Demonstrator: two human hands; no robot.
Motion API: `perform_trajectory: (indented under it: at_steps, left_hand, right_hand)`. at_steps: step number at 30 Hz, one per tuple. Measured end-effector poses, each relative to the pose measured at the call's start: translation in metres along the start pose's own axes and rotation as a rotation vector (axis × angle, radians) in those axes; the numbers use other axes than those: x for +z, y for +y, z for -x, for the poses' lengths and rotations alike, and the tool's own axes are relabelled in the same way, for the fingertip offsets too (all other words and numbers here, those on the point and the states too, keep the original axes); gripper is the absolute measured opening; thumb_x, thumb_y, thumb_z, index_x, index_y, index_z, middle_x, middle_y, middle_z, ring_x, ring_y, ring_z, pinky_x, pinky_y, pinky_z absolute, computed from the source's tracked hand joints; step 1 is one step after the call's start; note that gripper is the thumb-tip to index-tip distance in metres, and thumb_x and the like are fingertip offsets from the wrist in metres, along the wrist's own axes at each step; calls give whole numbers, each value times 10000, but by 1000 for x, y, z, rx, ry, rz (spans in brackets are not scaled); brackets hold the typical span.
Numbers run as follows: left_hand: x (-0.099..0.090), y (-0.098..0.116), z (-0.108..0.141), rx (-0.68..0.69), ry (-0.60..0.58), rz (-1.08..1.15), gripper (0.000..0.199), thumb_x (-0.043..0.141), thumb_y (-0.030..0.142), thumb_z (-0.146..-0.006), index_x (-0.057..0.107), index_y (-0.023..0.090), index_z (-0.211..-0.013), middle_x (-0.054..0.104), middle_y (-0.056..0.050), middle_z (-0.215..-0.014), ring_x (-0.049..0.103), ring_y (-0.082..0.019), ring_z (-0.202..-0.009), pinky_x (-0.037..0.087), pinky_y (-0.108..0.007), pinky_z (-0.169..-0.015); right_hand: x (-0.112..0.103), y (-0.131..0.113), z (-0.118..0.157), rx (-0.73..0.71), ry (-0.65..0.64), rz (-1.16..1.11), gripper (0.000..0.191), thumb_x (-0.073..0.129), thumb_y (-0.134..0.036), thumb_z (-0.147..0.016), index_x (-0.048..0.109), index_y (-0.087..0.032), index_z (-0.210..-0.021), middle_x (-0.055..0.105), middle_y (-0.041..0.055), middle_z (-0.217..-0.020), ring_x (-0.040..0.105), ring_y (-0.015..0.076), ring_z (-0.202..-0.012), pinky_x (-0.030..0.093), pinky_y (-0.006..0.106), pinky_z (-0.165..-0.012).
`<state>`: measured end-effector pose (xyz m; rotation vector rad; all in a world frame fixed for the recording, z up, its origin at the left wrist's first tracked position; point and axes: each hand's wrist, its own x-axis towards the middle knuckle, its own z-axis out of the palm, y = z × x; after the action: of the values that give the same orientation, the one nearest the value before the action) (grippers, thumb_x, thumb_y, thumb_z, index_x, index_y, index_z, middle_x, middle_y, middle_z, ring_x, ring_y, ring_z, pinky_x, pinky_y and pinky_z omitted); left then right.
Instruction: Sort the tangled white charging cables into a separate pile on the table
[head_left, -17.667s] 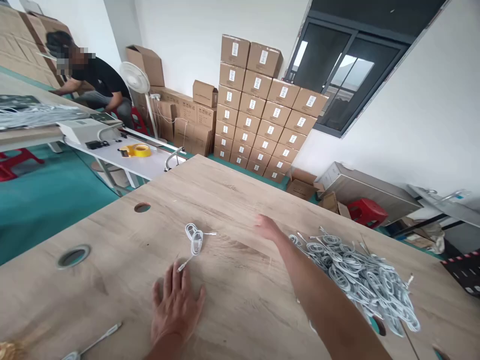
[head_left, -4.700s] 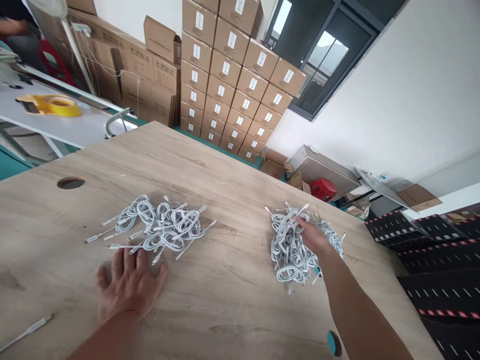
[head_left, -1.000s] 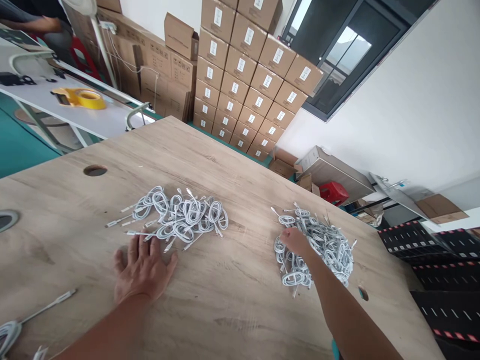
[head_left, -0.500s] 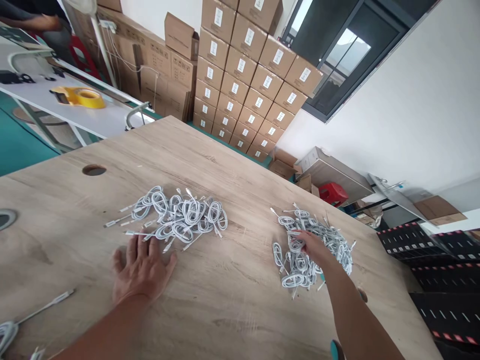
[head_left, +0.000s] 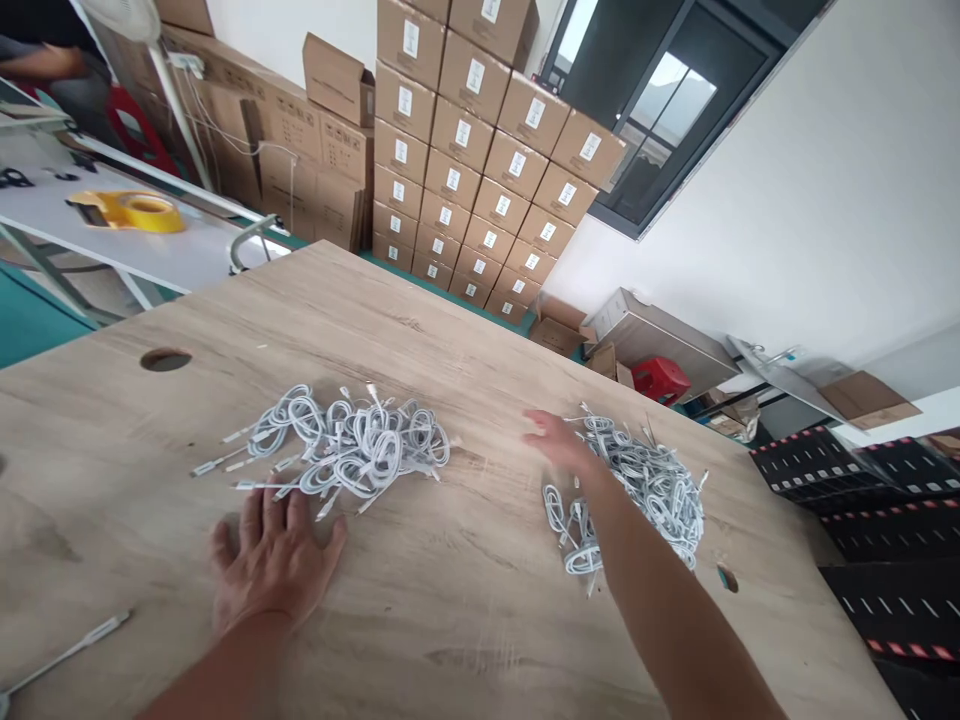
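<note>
Two heaps of coiled white cables lie on a light wooden table point(head_left: 465, 620). My left hand point(head_left: 274, 565) rests flat on the table, fingers spread, just below the left heap point(head_left: 352, 450). My right hand point(head_left: 556, 442) hovers open at the left edge of the right heap point(head_left: 645, 490), fingers extended toward the left heap, with nothing visible in it. My right forearm crosses over part of the right heap.
A loose cable point(head_left: 67, 650) lies at the table's near left corner, and a round cable hole point(head_left: 165, 359) sits further left. Stacked cardboard boxes point(head_left: 480, 150) stand behind. A yellow tape roll point(head_left: 146, 212) lies on a white bench, beside a person's arm point(head_left: 45, 60).
My right hand has come off the right heap and moved left, opening out. The left heap now reaches slightly further right. My left hand stays flat in place.
</note>
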<state>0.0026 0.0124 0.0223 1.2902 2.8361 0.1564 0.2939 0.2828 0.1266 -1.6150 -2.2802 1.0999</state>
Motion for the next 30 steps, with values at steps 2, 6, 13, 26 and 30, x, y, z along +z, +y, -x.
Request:
perform_trajectory:
  at_steps: [2,6,13,26,30]
  left_hand:
    - [-2,1,1,-5,-21,-8,751,262,560,-916,527,72,-1423,335,-232,-1657,174,-354,-1579,120,-604,-1266]
    - [-5,3,4,-24,-26,-17,728,303,540,-919,526,70,-1429,341,-224,-1659,186,-346,-1577,102,-593,-1274]
    - [0,2,6,-16,4,-35,730,362,520,-919,472,80,-1491,344,-188,-1669,184,-326,-1579,71,-566,-1286]
    - [4,0,1,-7,7,-47,716,315,545,-926,530,81,-1429,347,-217,-1656,182,-345,-1577,145,-603,-1267]
    - [1,1,3,-2,-12,-42,712,308,536,-933,524,78,-1433,347,-213,-1656,177,-347,-1579,130,-602,-1274]
  right_hand:
    - [-11,29,-13,125,124,403,587,611,-112,-853,593,-196,-1434,564,141,-1510,473,297,-1429,379,427,-1164]
    - [-12,75,-22,107,142,853,548,511,-48,-881,598,-175,-1407,620,140,-1438,483,296,-1392,320,458,-1164]
    - [-4,75,3,-80,348,899,287,559,-267,-951,658,-159,-1198,674,158,-1235,530,317,-1238,392,397,-1022]
    - [43,62,68,114,13,774,185,628,-246,-879,636,-175,-1050,686,126,-1118,643,255,-1020,424,333,-856]
    - [34,70,61,241,153,409,72,604,-172,-798,594,-209,-859,660,40,-864,622,215,-838,413,311,-752]
